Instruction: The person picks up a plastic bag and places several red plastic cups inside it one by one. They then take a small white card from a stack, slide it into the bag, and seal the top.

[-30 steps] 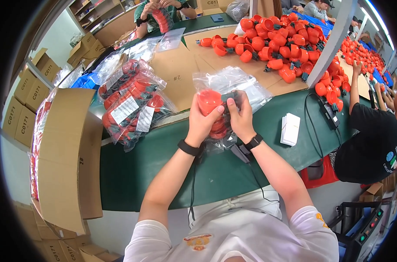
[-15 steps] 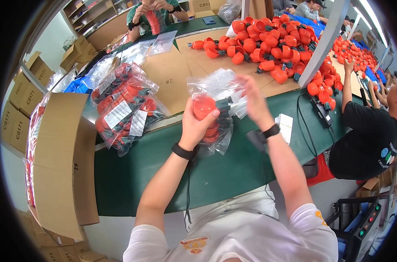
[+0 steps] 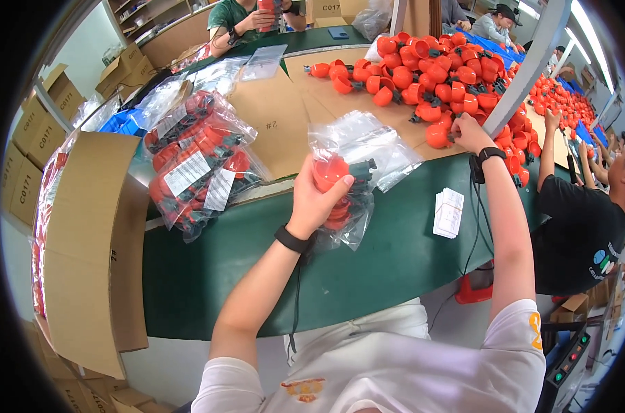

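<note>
My left hand (image 3: 316, 199) grips a clear plastic bag (image 3: 357, 230) at the middle of the table. Inside it are several red plastic cups (image 3: 331, 172) with dark green clips. My right hand (image 3: 470, 133) reaches to the near edge of a big pile of red cups (image 3: 422, 69). Its fingers pinch the dark clip of one red cup (image 3: 437, 135), which still lies against the pile. Flat empty clear bags (image 3: 378, 141) lie just beyond the bag in my left hand.
Filled bags of red cups (image 3: 202, 165) lie at the left, beside a cardboard box (image 3: 85, 255). A banded stack of white cards (image 3: 448, 213) sits on the green table (image 3: 257, 289). A grey post (image 3: 529, 69) rises by my right hand. Co-workers sit across and at right.
My right hand has left the bag and moved right to the red cup pile. My left hand keeps hold of the bag. The person opposite has lowered a bundle of red cups.
</note>
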### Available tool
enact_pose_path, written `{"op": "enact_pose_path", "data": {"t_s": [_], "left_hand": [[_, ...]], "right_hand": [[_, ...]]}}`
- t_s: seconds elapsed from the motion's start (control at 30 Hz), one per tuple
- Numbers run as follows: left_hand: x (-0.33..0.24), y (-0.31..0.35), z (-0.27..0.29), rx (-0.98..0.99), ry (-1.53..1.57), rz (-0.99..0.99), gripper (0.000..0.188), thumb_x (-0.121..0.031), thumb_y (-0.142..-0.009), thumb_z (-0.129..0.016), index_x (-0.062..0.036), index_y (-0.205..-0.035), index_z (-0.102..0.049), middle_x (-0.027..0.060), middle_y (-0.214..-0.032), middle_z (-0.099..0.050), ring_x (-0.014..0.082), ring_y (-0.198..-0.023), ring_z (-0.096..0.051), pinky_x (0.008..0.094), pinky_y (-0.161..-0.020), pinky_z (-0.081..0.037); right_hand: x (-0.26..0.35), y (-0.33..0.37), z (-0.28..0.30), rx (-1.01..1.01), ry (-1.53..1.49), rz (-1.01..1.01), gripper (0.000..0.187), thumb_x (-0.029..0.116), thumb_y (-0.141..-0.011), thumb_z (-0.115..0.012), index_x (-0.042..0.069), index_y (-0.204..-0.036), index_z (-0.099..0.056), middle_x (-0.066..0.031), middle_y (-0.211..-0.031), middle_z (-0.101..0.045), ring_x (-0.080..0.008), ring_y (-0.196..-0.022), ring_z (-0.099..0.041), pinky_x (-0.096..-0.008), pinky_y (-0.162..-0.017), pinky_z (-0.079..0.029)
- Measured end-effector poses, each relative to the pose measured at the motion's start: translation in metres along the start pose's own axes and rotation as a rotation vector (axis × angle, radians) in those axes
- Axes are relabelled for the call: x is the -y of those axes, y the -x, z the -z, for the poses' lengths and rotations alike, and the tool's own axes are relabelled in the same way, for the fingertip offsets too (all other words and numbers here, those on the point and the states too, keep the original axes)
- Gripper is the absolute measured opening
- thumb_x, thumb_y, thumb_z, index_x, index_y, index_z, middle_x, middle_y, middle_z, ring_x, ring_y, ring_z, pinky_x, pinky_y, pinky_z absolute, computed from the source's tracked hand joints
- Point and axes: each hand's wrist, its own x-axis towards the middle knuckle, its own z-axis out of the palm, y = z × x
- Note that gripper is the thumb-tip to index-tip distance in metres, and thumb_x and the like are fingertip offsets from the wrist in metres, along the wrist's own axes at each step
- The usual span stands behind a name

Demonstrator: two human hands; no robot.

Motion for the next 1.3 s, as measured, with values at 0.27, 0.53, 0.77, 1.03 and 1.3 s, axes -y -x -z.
{"op": "enact_pose_path", "data": {"t_s": [0.27, 0.53, 0.77, 1.03, 1.3], "left_hand": [[0.002, 0.002, 0.003, -0.003, 0.003, -0.002, 0.042, -0.018, -0.085, -0.082, -0.0014, -0.114, -0.057, 0.0049, -0.103, -0.065, 0.012, -0.095, -0.061, 0.0299, -0.088, -0.05], [-0.002, -0.001, -0.006, 0.028, 0.048, -0.017, 0.044, -0.019, -0.086, -0.081, -0.0018, -0.117, -0.056, 0.0044, -0.105, -0.065, 0.0121, -0.096, -0.061, 0.0297, -0.09, -0.05], [0.0, 0.001, -0.002, 0.05, 0.007, -0.011, 0.047, -0.023, -0.084, -0.083, -0.0024, -0.117, -0.057, 0.0053, -0.106, -0.066, 0.014, -0.097, -0.062, 0.0313, -0.091, -0.05], [-0.006, 0.004, -0.003, 0.108, -0.109, -0.025, 0.055, -0.029, -0.078, -0.087, -0.002, -0.115, -0.058, 0.0103, -0.105, -0.067, 0.0204, -0.098, -0.065, 0.0349, -0.09, -0.052], [-0.02, 0.006, -0.01, 0.2, -0.148, -0.013, 0.06, -0.027, -0.077, -0.089, -0.0023, -0.121, -0.056, 0.0086, -0.11, -0.067, 0.0165, -0.102, -0.064, 0.0329, -0.092, -0.051]], "right_hand": [[0.029, 0.019, -0.024, 0.014, -0.62, -0.016, 0.038, 0.015, -0.083, -0.078, -0.001, -0.112, -0.059, -0.0149, -0.127, -0.062, -0.0295, -0.114, -0.062, -0.0364, -0.093, -0.05], [0.012, 0.027, -0.048, 0.102, -0.746, 0.011, 0.025, 0.022, -0.099, -0.065, -0.001, -0.108, -0.071, -0.0051, -0.095, -0.074, -0.0111, -0.087, -0.065, -0.0269, -0.081, -0.051], [0.073, 0.058, -0.014, -0.072, -0.621, 0.047, 0.033, 0.012, -0.085, -0.079, 0.002, -0.113, -0.065, -0.0061, -0.098, -0.07, -0.0188, -0.091, -0.065, -0.0324, -0.085, -0.052], [0.192, 0.11, 0.153, -0.426, -0.387, 0.569, 0.032, 0.008, -0.082, -0.076, 0.006, -0.113, -0.067, -0.0066, -0.106, -0.068, -0.024, -0.096, -0.062, -0.0367, -0.085, -0.05], [0.229, 0.098, 0.165, -0.104, -0.078, 0.663, 0.036, 0.01, -0.079, -0.076, 0.002, -0.114, -0.069, -0.0113, -0.098, -0.066, -0.0281, -0.098, -0.061, -0.0413, -0.09, -0.049]]}}
